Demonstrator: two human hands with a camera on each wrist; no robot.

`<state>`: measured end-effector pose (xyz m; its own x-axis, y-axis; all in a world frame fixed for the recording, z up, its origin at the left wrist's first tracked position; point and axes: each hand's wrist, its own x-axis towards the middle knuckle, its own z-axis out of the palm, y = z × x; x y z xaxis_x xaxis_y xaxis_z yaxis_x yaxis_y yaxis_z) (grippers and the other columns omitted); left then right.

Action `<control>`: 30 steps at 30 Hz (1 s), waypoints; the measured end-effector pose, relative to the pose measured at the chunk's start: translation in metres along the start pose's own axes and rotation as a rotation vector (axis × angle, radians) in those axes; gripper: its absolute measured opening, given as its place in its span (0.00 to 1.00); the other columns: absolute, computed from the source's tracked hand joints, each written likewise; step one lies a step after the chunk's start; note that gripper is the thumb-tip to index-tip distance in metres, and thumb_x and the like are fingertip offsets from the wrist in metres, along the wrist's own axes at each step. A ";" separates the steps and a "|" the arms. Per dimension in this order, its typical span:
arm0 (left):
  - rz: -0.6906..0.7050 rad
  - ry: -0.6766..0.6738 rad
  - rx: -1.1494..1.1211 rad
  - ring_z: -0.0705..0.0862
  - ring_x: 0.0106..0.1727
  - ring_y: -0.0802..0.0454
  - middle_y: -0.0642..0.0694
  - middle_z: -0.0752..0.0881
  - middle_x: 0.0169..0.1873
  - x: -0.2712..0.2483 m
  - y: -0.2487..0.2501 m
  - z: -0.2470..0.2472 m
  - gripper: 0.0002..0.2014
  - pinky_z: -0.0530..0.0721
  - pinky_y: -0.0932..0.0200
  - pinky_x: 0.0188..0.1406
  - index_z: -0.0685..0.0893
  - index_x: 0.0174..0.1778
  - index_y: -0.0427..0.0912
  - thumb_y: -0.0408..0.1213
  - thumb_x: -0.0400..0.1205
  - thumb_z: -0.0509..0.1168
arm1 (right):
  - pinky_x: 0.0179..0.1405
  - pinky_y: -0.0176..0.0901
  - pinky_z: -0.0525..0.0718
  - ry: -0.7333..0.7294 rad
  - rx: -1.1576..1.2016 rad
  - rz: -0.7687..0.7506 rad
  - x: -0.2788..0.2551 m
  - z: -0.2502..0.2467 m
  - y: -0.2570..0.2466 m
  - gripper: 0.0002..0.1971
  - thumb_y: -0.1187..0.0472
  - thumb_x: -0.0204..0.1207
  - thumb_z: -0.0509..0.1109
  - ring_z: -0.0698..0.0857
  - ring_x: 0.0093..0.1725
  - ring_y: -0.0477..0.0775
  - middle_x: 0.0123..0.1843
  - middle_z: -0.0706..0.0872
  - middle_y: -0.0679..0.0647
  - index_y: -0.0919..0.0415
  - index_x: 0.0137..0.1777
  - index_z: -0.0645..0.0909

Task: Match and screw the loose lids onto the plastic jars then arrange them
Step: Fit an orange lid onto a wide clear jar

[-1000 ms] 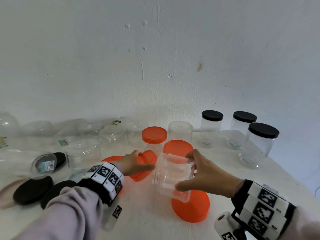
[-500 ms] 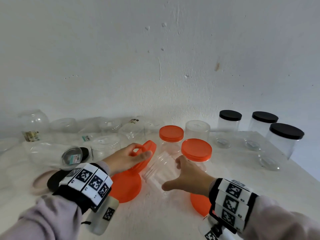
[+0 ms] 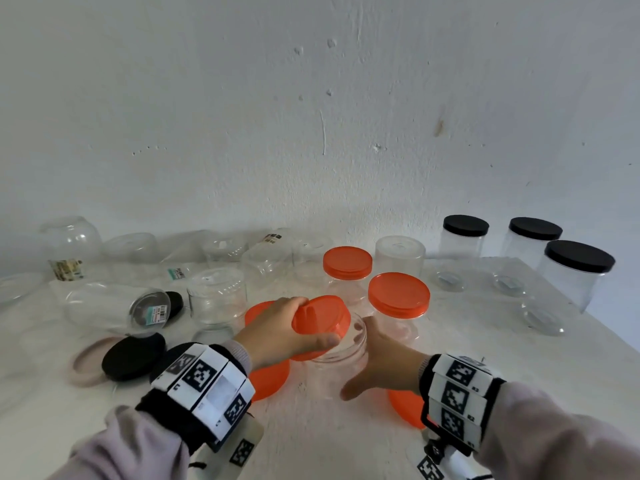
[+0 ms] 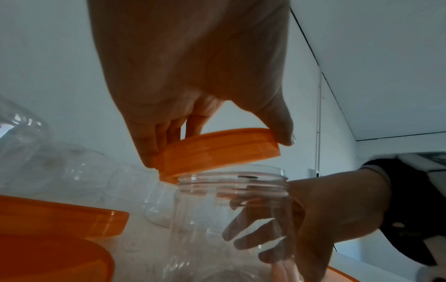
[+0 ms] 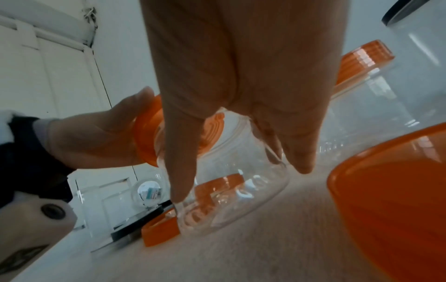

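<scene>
My left hand pinched the orange lid tilted over the mouth of the empty clear jar, which stood on the table, my right hand wrapped around it.

Orange lid over a clear jar, black-lidded jars behind, black-and-white checkered wristbands.

A white table fills the lower frame. At the upper right stand three black-lidded jars; at centre, two orange-lidded jars; at left, clear jars and loose black lids; at lower centre, loose orange lids.
</scene>
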<state>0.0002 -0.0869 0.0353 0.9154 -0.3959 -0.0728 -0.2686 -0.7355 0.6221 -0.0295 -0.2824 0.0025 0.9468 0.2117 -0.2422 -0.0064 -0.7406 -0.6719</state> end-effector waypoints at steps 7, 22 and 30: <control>0.064 -0.023 0.135 0.65 0.75 0.56 0.52 0.62 0.78 0.003 0.010 0.013 0.54 0.64 0.63 0.68 0.57 0.82 0.48 0.68 0.64 0.71 | 0.66 0.41 0.73 -0.035 0.043 -0.004 0.002 -0.001 0.010 0.56 0.57 0.59 0.86 0.73 0.65 0.47 0.65 0.70 0.44 0.56 0.79 0.50; 0.044 -0.046 0.182 0.54 0.82 0.54 0.54 0.52 0.83 0.002 0.016 0.029 0.61 0.57 0.58 0.76 0.46 0.84 0.49 0.66 0.63 0.75 | 0.76 0.60 0.68 -0.074 0.118 0.073 -0.003 -0.004 0.019 0.53 0.52 0.59 0.85 0.67 0.78 0.53 0.78 0.70 0.49 0.51 0.79 0.55; -0.065 -0.099 -0.110 0.63 0.79 0.51 0.51 0.58 0.81 -0.006 -0.013 0.029 0.69 0.63 0.55 0.76 0.38 0.83 0.51 0.56 0.58 0.82 | 0.77 0.51 0.63 -0.115 -0.058 -0.026 -0.006 -0.040 -0.012 0.61 0.50 0.56 0.86 0.60 0.80 0.52 0.84 0.55 0.44 0.42 0.82 0.47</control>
<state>-0.0103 -0.0911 0.0048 0.8944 -0.4055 -0.1886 -0.1704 -0.6990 0.6945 -0.0221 -0.3002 0.0404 0.9033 0.3004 -0.3064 0.0394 -0.7691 -0.6379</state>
